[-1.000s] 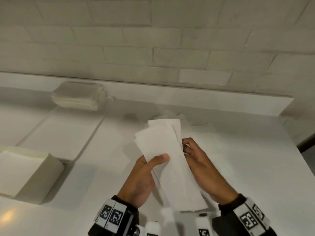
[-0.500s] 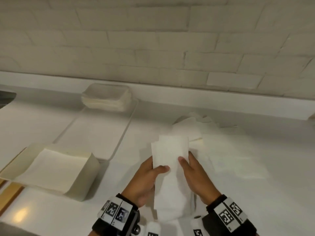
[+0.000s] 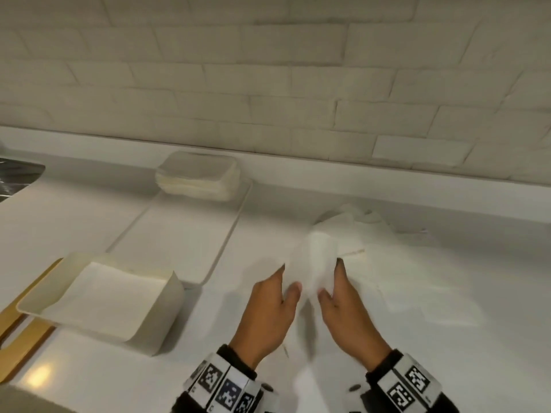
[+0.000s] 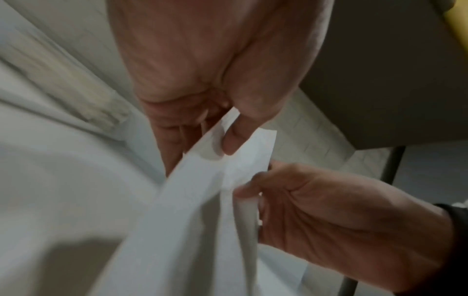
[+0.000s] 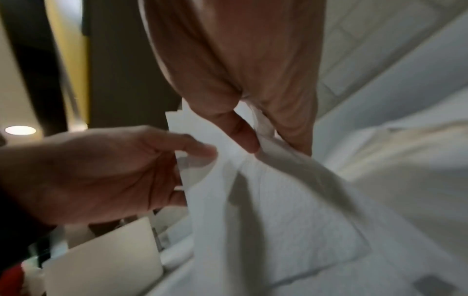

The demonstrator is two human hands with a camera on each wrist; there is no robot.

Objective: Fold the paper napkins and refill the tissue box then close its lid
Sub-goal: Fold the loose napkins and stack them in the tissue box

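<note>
Both hands hold one white paper napkin (image 3: 310, 263) above the counter, a long folded strip that hangs down toward me and is blurred. My left hand (image 3: 287, 281) pinches its left edge between thumb and fingers, as the left wrist view shows on the napkin (image 4: 215, 200). My right hand (image 3: 332, 281) pinches the right edge; in the right wrist view the napkin (image 5: 278, 200) runs under the thumb. The open cream tissue box (image 3: 155, 317) stands to the left with flat napkins (image 3: 110, 290) inside. It rests on a yellow-brown slotted board (image 3: 26, 338).
A stack of napkins (image 3: 196, 177) sits at the far end of a white tray (image 3: 185, 234) behind the box. Loose crumpled napkins (image 3: 351, 225) lie beyond my hands. A white brick wall backs the counter, and a dark shiny object (image 3: 18, 180) shows at the far left.
My view has swung left, so the tissue box and the slotted board show more fully. Both hands have drawn closer together on the napkin, which now looks bunched and blurred.
</note>
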